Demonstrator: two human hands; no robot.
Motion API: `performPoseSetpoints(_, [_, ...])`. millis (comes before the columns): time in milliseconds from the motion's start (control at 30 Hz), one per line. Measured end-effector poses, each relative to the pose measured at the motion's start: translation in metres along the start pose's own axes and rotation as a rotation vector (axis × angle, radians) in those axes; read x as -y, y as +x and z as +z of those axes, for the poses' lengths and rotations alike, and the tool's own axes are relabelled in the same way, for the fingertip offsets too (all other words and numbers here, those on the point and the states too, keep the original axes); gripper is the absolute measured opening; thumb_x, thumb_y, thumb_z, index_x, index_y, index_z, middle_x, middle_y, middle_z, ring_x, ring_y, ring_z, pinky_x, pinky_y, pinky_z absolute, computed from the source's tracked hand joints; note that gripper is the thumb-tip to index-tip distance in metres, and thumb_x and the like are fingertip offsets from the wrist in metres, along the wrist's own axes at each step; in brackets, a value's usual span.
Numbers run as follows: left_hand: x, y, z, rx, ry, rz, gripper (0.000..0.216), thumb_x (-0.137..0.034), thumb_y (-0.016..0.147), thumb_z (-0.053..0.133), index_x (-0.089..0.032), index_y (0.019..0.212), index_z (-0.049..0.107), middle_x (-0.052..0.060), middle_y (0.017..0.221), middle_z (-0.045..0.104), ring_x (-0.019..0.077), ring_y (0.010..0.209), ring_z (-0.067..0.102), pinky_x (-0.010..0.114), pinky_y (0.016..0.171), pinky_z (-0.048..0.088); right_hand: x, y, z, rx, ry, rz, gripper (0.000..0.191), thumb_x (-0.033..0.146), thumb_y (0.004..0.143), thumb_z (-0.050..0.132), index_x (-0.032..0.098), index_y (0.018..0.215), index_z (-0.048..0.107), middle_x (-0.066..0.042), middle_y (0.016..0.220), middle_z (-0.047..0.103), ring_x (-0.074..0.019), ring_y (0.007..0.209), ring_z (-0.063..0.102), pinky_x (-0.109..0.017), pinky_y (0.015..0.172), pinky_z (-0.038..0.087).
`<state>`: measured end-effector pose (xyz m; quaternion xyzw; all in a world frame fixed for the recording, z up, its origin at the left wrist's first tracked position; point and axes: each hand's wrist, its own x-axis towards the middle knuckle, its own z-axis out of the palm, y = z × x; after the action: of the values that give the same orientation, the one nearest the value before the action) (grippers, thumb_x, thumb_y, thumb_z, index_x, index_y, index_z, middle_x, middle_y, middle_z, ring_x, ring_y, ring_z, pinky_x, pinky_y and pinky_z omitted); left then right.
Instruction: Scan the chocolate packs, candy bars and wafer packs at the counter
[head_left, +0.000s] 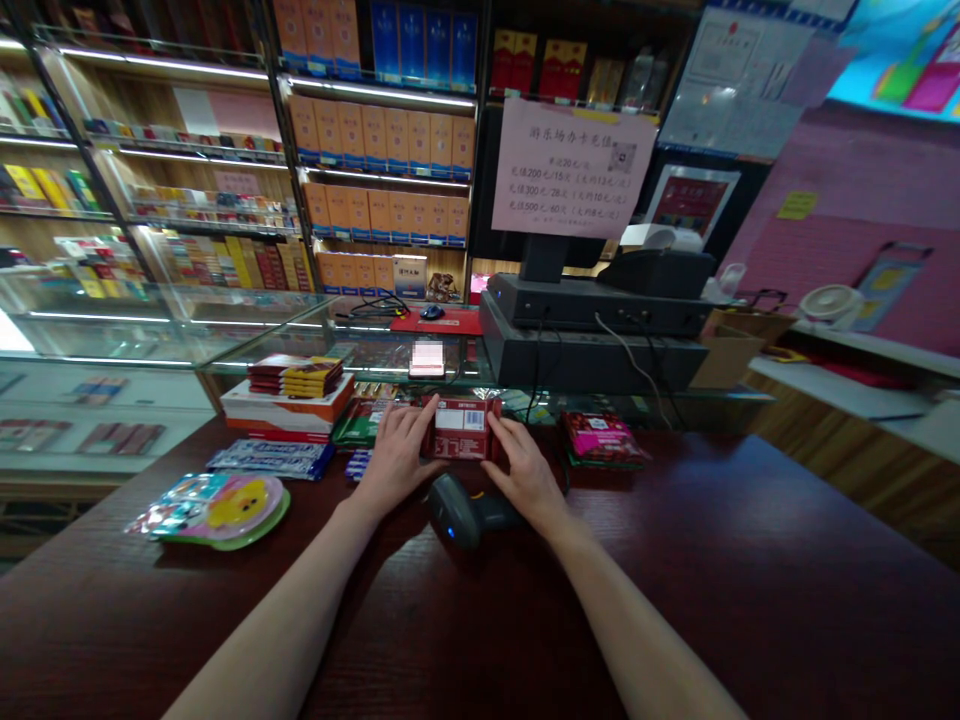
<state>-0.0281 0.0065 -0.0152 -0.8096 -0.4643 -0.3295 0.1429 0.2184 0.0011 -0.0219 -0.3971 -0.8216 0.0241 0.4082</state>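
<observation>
A dark red packet (460,446) with a white label and a barcode lies between my two hands at the back of the counter. The fingers of my left hand (397,448) press its left side, and my right hand (529,470) grips its right edge. Just in front of the packet, a black barcode scanner (454,512) rests on the counter, its blue light on. Beside my left hand are a green packet (361,424) and a small blue-and-white packet (358,463). Pink-and-red packets (598,436) are piled to the right of my right hand.
A yellow-faced toy packet (225,508) and blue wrappers (271,458) lie left on the wooden counter (712,600). Behind them, red and yellow packets (296,376) top a box (281,408). The register (592,330) stands behind, right of a computer mouse (432,312).
</observation>
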Motion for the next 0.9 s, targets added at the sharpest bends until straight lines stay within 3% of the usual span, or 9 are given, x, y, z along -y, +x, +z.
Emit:
performPoseSetpoints(233, [-0.0065,0.0010,-0.0049,-0.006,0.151,-0.045,0.111,-0.043,0.076,0.078,-0.017,0.162,0.012,0.009,0.116,0.061,0.0319,0.116,0.051,0.057,0.123,0.021,0.0043,-0.0012,0.0008,-0.025,-0.066,-0.076,0.084,0.014,0.090,0.061,0.031,0.161,0.020,-0.012,0.140,0.053,-0.0282,0.132,0.052,-0.049,0.113,0.046])
performPoseSetpoints(567, [-0.0104,0.0014,-0.0078,-0.019,0.196,-0.096,0.092,-0.040,0.074,0.078,-0.023,0.154,0.036,0.008,0.108,0.061,0.0315,0.113,0.054,0.058,0.122,0.022,0.0076,-0.0018,-0.0001,-0.039,-0.115,-0.136,0.086,0.013,0.091,0.062,0.031,0.162,0.017,-0.012,0.138,0.055,-0.0289,0.126,0.055,-0.050,0.110,0.049])
performPoseSetpoints(733, [-0.0107,0.0000,-0.0093,-0.082,0.162,-0.114,0.088,-0.036,0.071,0.082,-0.024,0.149,0.042,0.015,0.136,0.052,0.0356,0.137,0.043,0.060,0.123,0.018,0.0090,-0.0022,-0.0011,-0.040,-0.110,-0.139,0.083,0.015,0.093,0.060,0.031,0.162,0.017,-0.013,0.139,0.054,-0.0289,0.127,0.055,-0.050,0.109,0.049])
performPoseSetpoints(900, [-0.0114,-0.0010,-0.0107,-0.048,0.133,-0.041,0.089,-0.032,0.074,0.080,-0.021,0.151,0.037,0.016,0.159,0.038,0.0363,0.152,0.023,0.061,0.125,0.010,0.0091,-0.0031,-0.0021,-0.017,-0.094,-0.115,0.080,0.017,0.094,0.059,0.031,0.162,0.019,-0.013,0.140,0.054,-0.0286,0.128,0.054,-0.051,0.111,0.048])
